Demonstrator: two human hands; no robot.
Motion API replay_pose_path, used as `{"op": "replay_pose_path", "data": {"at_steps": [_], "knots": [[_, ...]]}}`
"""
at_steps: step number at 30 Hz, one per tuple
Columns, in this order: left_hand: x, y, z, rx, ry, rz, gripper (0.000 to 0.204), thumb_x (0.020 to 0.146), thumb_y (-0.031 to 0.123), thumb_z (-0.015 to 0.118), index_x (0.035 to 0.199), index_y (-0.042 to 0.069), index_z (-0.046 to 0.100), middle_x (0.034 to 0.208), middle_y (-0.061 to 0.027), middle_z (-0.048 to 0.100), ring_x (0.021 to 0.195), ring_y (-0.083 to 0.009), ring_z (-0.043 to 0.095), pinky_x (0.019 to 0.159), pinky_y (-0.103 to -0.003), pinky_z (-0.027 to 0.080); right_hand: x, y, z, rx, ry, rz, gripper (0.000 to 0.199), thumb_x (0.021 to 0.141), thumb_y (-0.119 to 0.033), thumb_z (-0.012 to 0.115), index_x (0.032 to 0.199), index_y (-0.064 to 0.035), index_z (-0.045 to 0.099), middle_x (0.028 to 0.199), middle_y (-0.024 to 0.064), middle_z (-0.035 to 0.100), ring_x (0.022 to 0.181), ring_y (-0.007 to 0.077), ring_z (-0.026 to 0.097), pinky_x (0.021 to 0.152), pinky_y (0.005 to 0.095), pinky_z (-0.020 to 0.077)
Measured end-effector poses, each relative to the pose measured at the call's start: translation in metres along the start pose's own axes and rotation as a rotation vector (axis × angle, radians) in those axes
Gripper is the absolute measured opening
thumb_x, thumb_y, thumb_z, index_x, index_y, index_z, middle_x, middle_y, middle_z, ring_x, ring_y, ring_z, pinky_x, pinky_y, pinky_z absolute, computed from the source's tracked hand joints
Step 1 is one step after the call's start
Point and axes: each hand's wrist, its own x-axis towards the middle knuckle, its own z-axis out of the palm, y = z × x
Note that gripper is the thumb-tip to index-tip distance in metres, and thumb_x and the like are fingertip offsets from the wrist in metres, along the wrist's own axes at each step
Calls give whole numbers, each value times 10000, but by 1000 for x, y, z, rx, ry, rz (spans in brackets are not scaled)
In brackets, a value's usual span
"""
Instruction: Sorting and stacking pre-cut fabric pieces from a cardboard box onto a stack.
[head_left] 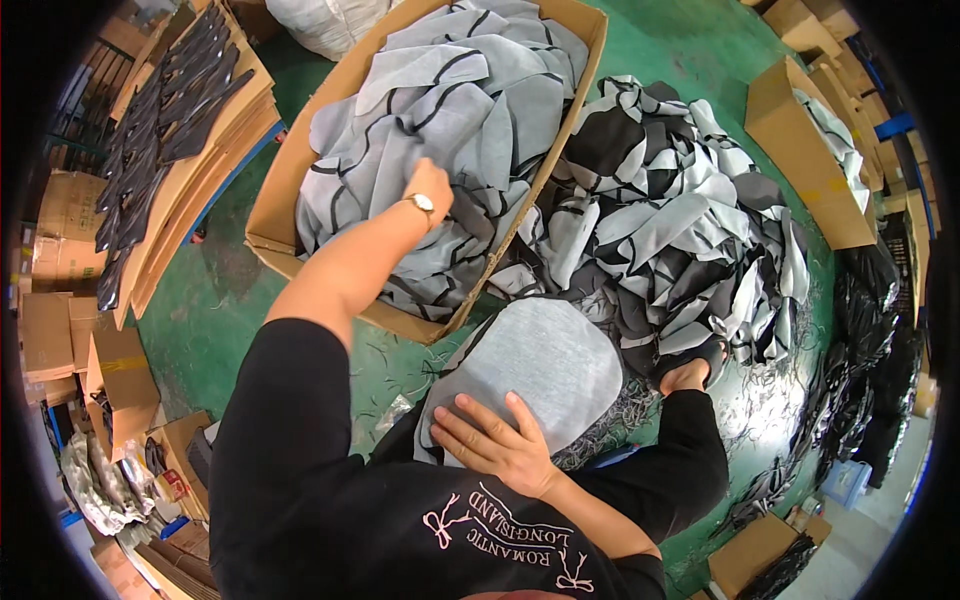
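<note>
My left hand (430, 183), with a watch on its wrist, is over a big cardboard box (275, 215) full of grey fabric pieces with black edging strips. Its fingers are closed on a grey fabric piece (455, 135), which is partly smeared by motion. On my lap lies a stack of rounded grey fabric pieces (550, 370). My right hand (497, 440) rests flat on the near left part of that stack, fingers apart.
Right of the box, a large heap of grey and black pieces (680, 220) covers the green floor, with thin black scraps around it. My sandalled foot (692, 372) touches its near edge. Dark strips lie on stacked cardboard (185, 150) at left. Another open carton (815, 155) stands far right.
</note>
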Motion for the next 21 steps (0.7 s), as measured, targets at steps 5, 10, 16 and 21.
{"op": "replay_pose_path", "data": {"at_steps": [5, 10, 16, 21], "knots": [[-119, -77, -37, -282, 178, -133, 229, 771, 124, 519, 956, 74, 646, 974, -130, 619, 924, -273, 579, 744, -380, 434, 4, -11, -6, 195, 97, 45, 333, 758, -245, 677, 1085, -184, 654, 1238, -27, 579, 1243, 185, 467, 1062, 495, 242], [-249, -130, -82, -1007, 318, -76, 427, 728, 164, 532, 1110, -27, 520, 1040, -205, 624, 996, -311, 591, 842, -388, 454, 2, -13, -7, 225, 175, 1, 296, 742, -229, 691, 1020, -135, 652, 1163, 11, 606, 1205, 203, 494, 1058, 493, 275], [-371, -90, -185, -1830, 145, 509, 621, 699, 182, 685, 1245, -25, 476, 1106, -79, 582, 1009, -135, 530, 895, -314, 429, 14, -6, -43, 1684, 611, 379, 672, 874, -521, 531, 1324, -31, 437, 1373, 143, 436, 1296, 260, 383, 1070, 449, 269], [-365, -37, -191, -1934, 121, 597, 609, 679, 181, 781, 1179, -18, 493, 1059, -30, 568, 961, -97, 517, 817, -260, 433, -15, -21, -83, 2017, 8, 412, 685, 742, -503, 722, 1120, 42, 548, 982, 42, 624, 884, 114, 584, 767, 231, 444]]}}
